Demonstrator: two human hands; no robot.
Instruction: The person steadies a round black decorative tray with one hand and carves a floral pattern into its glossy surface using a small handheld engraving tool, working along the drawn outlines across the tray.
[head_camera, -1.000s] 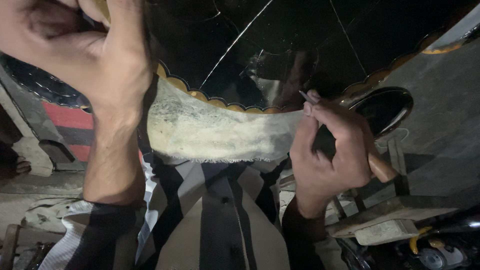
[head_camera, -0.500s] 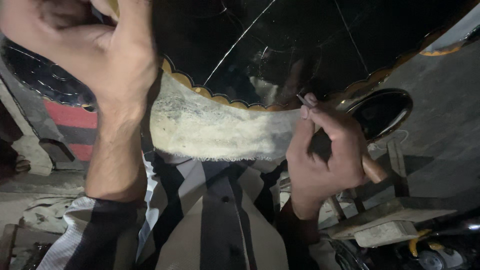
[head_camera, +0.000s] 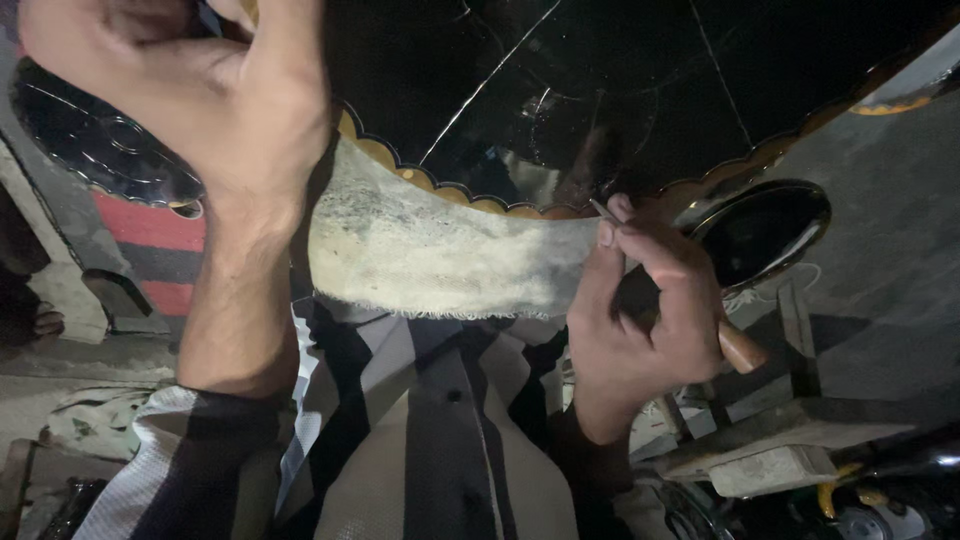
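A large glossy black panel (head_camera: 600, 90) with a gold scalloped border fills the top of the head view. A dirty whitish cloth strip (head_camera: 440, 255) hangs along its lower edge. My left hand (head_camera: 200, 100) is closed at the upper left, gripping the panel's edge near the cloth's left end. At the cloth's right end my right hand (head_camera: 650, 300) is closed on a thin tool with a wooden handle (head_camera: 740, 348). The tool's metal tip (head_camera: 600, 210) points at the scalloped border.
A black oval dish (head_camera: 770, 225) lies right of my right hand. Below it stands a grey metal frame (head_camera: 770, 430) with a pale block. A red and grey striped surface (head_camera: 150, 245) shows at the left. My striped shirt (head_camera: 420, 430) fills the bottom centre.
My right hand with the tool has shifted very slightly; the left hand holds its place. Little else differs.
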